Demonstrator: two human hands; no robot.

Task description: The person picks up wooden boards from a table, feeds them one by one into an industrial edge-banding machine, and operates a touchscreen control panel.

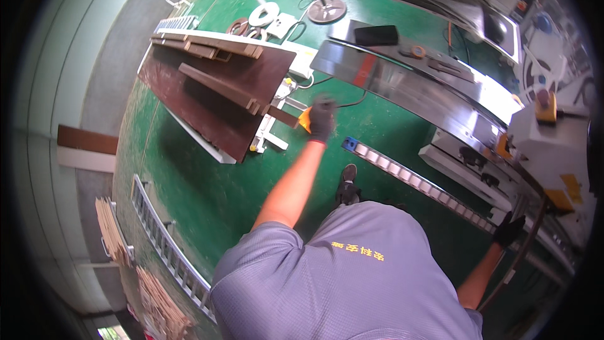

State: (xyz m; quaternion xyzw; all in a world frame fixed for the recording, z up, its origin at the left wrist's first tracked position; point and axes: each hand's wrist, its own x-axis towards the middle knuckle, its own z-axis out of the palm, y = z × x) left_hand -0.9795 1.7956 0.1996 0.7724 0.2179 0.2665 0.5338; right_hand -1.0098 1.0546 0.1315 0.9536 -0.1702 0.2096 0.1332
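My left hand (323, 118), in a dark glove and smeared by motion, is beside the near end of a brown strip (283, 116). A small orange piece (305, 119) shows right at its edge; whether the fingers grip it cannot be made out. That strip juts from a brown board-topped table (207, 110), where a longer brown bar (217, 87) also lies. My right hand (508, 230), gloved in black, is low on the right with fingers stretched out. It is next to a long thin brown strip (523, 245) leaning by the machine; contact is unclear.
A roller track (415, 179) runs diagonally between my hands. Ahead stands a steel machine bed (402, 85) with a black flat object (376, 35) on top. Another roller rack (167, 239) is at left, near stacked strips (160, 302). A round-based stand (326, 10) stands farther off.
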